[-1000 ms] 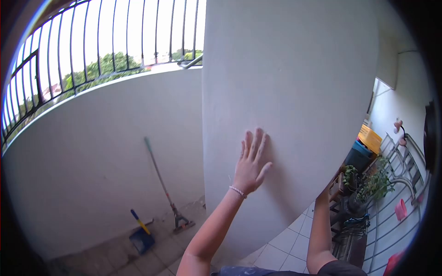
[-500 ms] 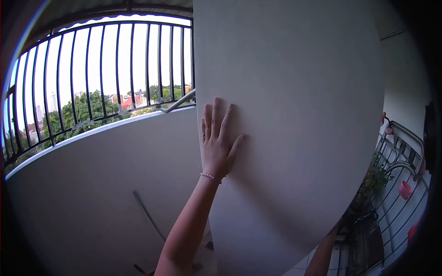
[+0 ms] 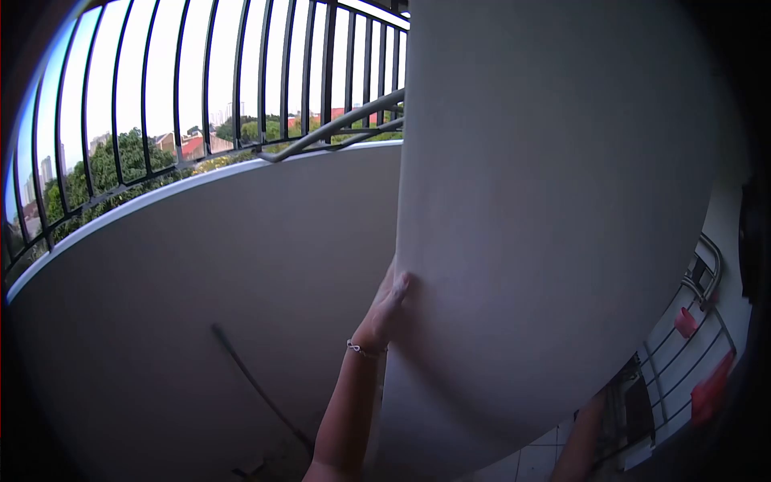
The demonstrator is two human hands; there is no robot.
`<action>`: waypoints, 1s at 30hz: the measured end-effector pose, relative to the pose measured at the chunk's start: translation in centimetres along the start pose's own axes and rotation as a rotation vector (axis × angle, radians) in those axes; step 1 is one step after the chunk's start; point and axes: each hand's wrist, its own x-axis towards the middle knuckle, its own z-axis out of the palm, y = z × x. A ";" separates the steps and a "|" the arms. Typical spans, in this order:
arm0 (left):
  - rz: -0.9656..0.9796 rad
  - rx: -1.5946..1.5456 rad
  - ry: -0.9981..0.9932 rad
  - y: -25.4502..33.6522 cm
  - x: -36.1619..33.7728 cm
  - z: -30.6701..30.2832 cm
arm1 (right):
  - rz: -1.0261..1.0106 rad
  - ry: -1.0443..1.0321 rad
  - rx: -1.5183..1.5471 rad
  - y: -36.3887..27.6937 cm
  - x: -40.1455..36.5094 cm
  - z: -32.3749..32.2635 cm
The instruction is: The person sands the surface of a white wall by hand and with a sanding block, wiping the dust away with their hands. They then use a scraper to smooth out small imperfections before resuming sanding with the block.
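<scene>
A large, flat, pale board [image 3: 546, 201] stands upright in front of me and fills much of the view. Bent grey metal tubes [image 3: 337, 127] show past its left edge, like the legs of a folding table. My left hand [image 3: 389, 304] is closed round that left edge, with the thumb on the near face and the fingers mostly hidden behind. A bracelet circles the left wrist. Low on the right, my right forearm [image 3: 580, 438] reaches up behind the board, which hides the right hand.
A low balcony wall [image 3: 201, 265] with a dark barred railing [image 3: 177, 88] runs along the left. Against it leans a thin dark pole [image 3: 257, 386]. Right of the board are a metal rack [image 3: 703, 269], a pink cup [image 3: 685, 322] and a red item [image 3: 711, 391]. Tiles [image 3: 526, 462] cover the floor.
My left hand has gone from lying flat on the board's face to gripping its left edge, lower down. The board sits farther right in view, and more tubing shows. Right fingertips are now hidden.
</scene>
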 end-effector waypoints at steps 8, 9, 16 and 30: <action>-0.049 -0.114 -0.212 -11.3 -4.9 -3.0 | 0.131 0.170 -0.074 4.3 5.7 -4.3; -0.080 -0.108 -0.210 -12.4 -5.6 -3.3 | 0.229 0.459 0.446 -3.6 6.5 -3.0; -0.394 -0.004 0.036 -23.0 -19.6 -5.7 | -0.075 0.272 -0.473 -17.2 5.8 -3.7; -1.029 0.140 -0.130 -23.6 -35.4 -7.5 | -0.491 0.439 0.012 -21.7 -1.2 11.4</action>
